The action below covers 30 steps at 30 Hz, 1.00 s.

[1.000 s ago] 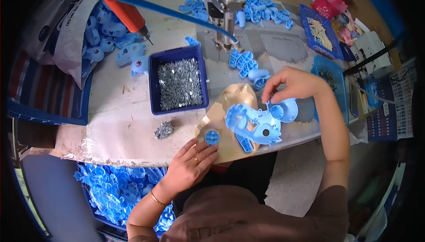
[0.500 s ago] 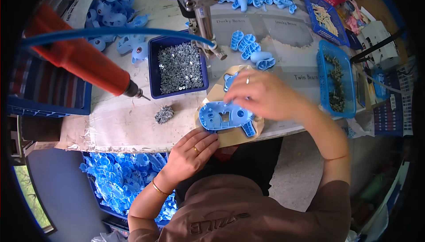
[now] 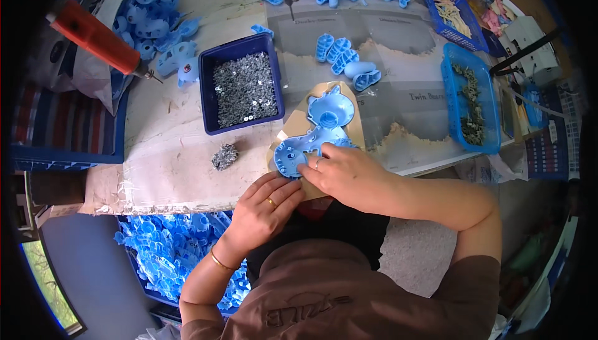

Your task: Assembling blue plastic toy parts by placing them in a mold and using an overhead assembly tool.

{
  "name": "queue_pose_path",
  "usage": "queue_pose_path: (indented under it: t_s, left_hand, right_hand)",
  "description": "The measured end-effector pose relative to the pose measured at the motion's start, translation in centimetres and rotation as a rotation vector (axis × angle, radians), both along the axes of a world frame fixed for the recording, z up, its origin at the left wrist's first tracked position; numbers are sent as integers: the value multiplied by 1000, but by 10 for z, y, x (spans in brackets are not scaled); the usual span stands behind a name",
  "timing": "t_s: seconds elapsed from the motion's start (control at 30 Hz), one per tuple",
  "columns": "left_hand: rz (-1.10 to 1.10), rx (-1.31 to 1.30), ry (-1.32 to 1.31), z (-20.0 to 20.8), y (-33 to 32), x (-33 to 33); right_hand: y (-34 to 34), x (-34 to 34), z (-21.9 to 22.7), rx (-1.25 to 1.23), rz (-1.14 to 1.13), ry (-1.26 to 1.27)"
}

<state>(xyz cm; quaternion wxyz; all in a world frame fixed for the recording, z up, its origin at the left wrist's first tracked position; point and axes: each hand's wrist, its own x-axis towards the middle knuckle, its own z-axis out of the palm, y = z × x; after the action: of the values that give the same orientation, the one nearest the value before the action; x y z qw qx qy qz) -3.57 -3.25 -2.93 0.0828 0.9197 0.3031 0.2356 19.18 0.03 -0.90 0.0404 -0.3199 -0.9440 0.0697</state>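
Observation:
A blue plastic shell half shaped like an animal's body [image 3: 288,153] lies hollow side up on a tan cardboard jig [image 3: 297,129] at the table's near edge. Above it on the jig sits a round, eared blue head shell [image 3: 336,106]. Bent over the body shell's near right side, my right hand [image 3: 352,178] grips it with thumb and fingers and hides part of it. My left hand [image 3: 268,206] lies flat with fingers stretched, its tips at the jig's near edge, close to the body shell.
A dark blue bin of screws [image 3: 205,91] and a small screw pile [image 3: 224,157] are left of the jig. An orange electric screwdriver [image 3: 99,38] hangs at upper left. Blue leg parts [image 3: 342,56] lie beyond; a blue basket [image 3: 492,144] stands right. Blue shells [image 3: 174,253] fill a container below.
My right hand has come down from between the head and body shells to the body shell's near right side. The hanging screwdriver and metal tool have moved farther away. My left hand stays put.

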Motion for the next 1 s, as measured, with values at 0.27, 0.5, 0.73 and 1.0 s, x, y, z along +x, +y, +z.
queue_pose_path:
  t_s: [0.27, 0.5, 0.73, 1.0]
  left_hand:
    - [42, -46, -31, 5, 0, 3]
    - [-36, -66, -102, 17, 5, 17]
    - [-53, -66, -78, 35, 11, 27]
    - [9, -148, -75, 32, 18, 30]
  right_hand:
    - [22, 65, 33, -111, -287, 512]
    - [77, 272, 19, -88, -1066, 573]
    - [198, 348, -5, 333, -1074, 367]
    - [262, 312, -19, 221, -1115, -394]
